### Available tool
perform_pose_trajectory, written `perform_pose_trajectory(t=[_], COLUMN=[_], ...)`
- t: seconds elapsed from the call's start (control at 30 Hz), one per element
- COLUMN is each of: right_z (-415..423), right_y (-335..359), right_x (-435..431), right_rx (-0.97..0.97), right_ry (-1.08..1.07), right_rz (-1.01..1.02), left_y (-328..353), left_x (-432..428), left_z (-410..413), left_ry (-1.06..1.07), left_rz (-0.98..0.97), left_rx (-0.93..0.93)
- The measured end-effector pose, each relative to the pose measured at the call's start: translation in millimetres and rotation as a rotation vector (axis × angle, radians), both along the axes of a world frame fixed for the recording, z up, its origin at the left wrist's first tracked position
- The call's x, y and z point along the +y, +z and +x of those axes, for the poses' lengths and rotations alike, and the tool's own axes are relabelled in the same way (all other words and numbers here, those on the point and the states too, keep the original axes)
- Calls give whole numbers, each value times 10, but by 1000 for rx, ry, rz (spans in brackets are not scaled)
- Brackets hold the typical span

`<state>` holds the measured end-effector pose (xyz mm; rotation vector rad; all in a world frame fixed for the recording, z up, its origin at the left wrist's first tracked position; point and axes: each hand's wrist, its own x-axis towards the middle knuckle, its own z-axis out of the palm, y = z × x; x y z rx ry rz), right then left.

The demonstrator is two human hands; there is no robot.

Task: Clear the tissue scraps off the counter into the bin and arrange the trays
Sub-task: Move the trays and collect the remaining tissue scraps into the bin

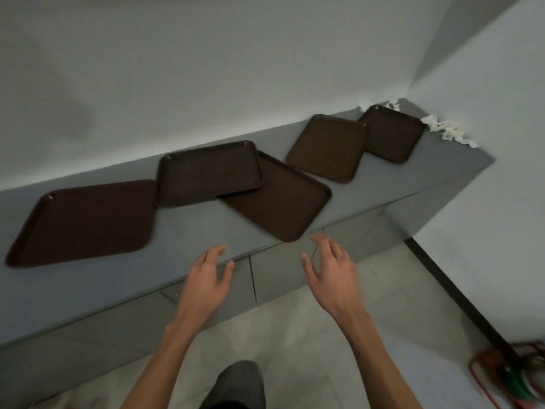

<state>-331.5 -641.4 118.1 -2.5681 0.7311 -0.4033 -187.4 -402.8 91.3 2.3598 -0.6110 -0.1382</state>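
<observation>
Several dark brown trays lie scattered on the grey counter [188, 228]. The largest-looking tray [85, 221] is at the left. A second tray [208, 172] overlaps a third tray [283, 199] whose corner reaches the counter's front edge. Two more trays [327, 147] [390, 132] sit toward the far right corner. White tissue scraps [445, 131] are piled in that corner against the wall, and more scraps [393, 104] show behind the last tray. My left hand [206, 278] and my right hand [330, 273] hover open in front of the counter edge, holding nothing.
Pale walls close the counter at the back and right. The counter front is tiled, above a light tiled floor [295, 335]. A red and green wire object [513, 376] lies on the floor at lower right. No bin is in view.
</observation>
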Motion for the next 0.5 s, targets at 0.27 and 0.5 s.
perform_pose_trajectory(t=[0.27, 0.5], right_z=[271, 685], right_y=[-45, -29], right_x=[-1603, -2973], right_rx=[-8, -39], right_ry=[-194, -393], right_rz=[70, 109], left_y=[-20, -29], left_x=[-1931, -3625], left_z=[731, 1436], left_ry=[-189, -355], left_rz=[-25, -2], left_rx=[-6, -28])
